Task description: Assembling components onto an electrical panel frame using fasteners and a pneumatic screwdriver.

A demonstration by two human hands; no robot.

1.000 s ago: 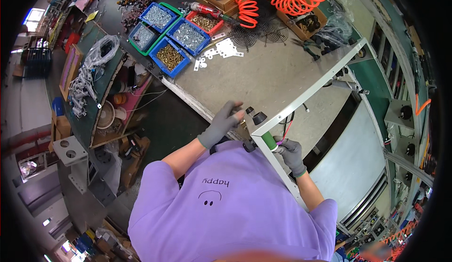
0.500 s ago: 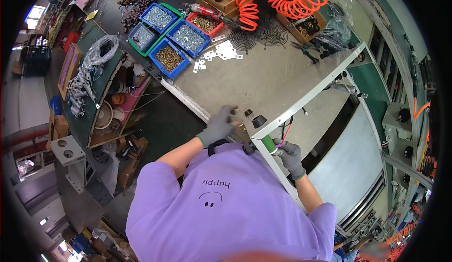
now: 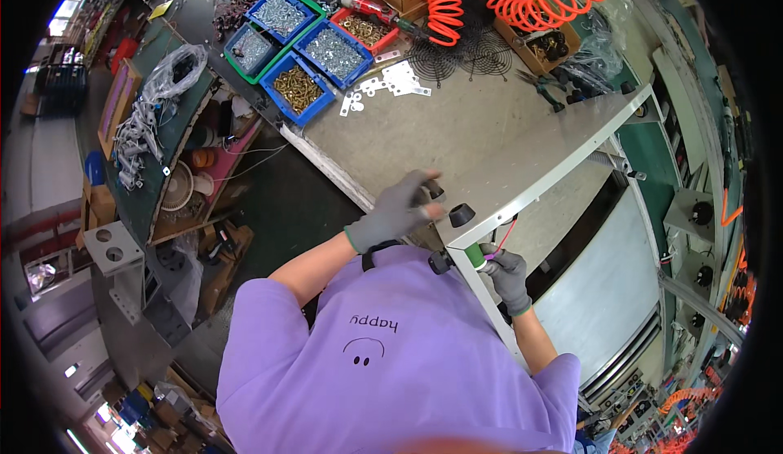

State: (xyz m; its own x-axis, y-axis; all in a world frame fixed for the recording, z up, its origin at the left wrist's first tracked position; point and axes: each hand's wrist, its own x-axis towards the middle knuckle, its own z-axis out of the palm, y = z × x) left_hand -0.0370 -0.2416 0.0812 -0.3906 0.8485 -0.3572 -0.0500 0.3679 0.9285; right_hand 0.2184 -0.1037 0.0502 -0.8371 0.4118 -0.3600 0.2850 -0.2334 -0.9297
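Note:
A light grey sheet-metal casing stands tilted against my front, with a black rubber foot at its near corner. My left hand, in a grey glove with bare fingertips, has its fingers apart around a smaller black knob-like piece beside that corner; contact cannot be made out. Inside the casing's edge, my right hand, also gloved, is closed on the white end of a green cylinder. A red wire and a purple connector run from there. The casing's rim hides part of the cylinder.
Blue bins of screws and a red bin stand at the back left. Flat metal plates and black wire fan guards lie nearby. Orange coiled hoses hang at the back. Pliers lie by the casing's far end.
My left hand has moved right and slightly up to the small black piece at the casing's corner. My right hand stays at the green cylinder. The view has shifted slightly.

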